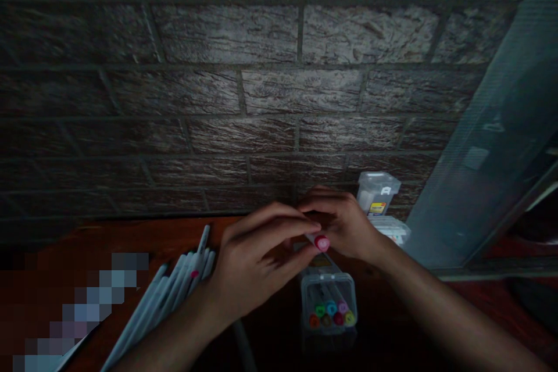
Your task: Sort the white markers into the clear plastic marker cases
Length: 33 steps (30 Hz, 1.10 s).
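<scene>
We pinch a slim white marker with a pinkish-red end (322, 243) in our left hand (261, 250), its grip closed on the barrel above a clear plastic box (329, 329) holding colour-tipped markers (332, 308). Our right hand (349, 226) curls just beside it; whether its grip clamps anything, we cannot tell. Loose white markers (174, 282) lie leftward on the reddish-brown wooden bench (152, 237).

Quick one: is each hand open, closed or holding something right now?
Left hand: closed, holding the pink-capped marker between thumb and fingers.
Right hand: curled close by; whether its grip holds anything cannot be told.
</scene>
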### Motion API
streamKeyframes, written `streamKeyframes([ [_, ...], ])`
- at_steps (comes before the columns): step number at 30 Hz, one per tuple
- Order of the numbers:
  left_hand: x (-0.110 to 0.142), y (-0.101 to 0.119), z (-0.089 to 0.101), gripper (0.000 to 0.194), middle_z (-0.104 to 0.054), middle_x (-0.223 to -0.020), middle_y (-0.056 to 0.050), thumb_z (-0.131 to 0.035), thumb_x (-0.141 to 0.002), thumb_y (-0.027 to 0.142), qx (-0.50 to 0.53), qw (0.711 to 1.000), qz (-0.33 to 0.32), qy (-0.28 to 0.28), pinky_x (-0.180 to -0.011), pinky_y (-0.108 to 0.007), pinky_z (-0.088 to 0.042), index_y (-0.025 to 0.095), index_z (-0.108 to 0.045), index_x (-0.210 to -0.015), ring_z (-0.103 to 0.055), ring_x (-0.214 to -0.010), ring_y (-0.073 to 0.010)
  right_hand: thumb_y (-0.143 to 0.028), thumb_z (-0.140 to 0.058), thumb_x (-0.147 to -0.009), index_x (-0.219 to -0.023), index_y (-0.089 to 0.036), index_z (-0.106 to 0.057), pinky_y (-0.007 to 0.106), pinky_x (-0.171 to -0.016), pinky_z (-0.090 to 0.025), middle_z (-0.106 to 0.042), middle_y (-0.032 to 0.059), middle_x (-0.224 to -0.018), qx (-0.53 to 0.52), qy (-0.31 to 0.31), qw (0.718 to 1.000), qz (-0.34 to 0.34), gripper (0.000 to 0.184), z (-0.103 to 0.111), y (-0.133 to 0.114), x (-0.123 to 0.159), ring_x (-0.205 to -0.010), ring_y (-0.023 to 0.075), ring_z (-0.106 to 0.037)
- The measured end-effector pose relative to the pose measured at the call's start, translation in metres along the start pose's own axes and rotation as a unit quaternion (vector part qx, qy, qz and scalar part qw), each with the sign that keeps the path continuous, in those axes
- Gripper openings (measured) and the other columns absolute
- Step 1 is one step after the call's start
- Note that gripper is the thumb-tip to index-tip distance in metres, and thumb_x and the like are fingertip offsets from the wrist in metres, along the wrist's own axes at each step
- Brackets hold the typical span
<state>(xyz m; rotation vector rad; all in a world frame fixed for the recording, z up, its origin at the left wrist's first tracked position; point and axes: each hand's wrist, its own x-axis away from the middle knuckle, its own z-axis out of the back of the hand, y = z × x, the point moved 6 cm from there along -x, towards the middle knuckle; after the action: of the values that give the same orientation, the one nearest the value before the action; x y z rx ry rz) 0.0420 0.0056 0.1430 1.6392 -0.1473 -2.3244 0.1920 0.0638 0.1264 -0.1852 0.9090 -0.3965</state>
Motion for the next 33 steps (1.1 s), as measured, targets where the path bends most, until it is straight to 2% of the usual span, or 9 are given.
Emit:
streamKeyframes([
  [20, 0.0004, 0.0021, 0.0024, 0.015, -0.077, -0.097, -0.007, -0.081, -0.084, 0.005, -0.012, 1.0, -0.006, -0.004, -0.064, -0.016, -0.058, 0.01, -0.079, -0.099, -0.069, -0.07, -0.0079, -0.022, -0.074, -0.093, -0.101, -0.017, -0.077, 0.035, -0.078, -0.052, -0.079, 0.008, -0.094, 0.031, 0.01, 0.999, 0.013, 0.011, 0.008, -0.0018, 0.0006, -0.087, 0.0211, -0.071],
  [33, 0.0018, 0.0025, 0.0016, 0.017, -0.077, -0.096, -0.006, -0.08, -0.084, 0.003, -0.017, 1.0, -0.007, -0.007, -0.064, -0.015, -0.058, 0.011, -0.079, -0.098, -0.069, -0.069, -0.0069, -0.022, -0.074, -0.094, -0.101, -0.02, -0.076, 0.034, -0.078, -0.053, -0.079, 0.0061, -0.095, 0.045, 0.008, 0.999, 0.007, 0.009, 0.0086, -0.0004, 0.0011, -0.088, 0.0201, -0.071],
])
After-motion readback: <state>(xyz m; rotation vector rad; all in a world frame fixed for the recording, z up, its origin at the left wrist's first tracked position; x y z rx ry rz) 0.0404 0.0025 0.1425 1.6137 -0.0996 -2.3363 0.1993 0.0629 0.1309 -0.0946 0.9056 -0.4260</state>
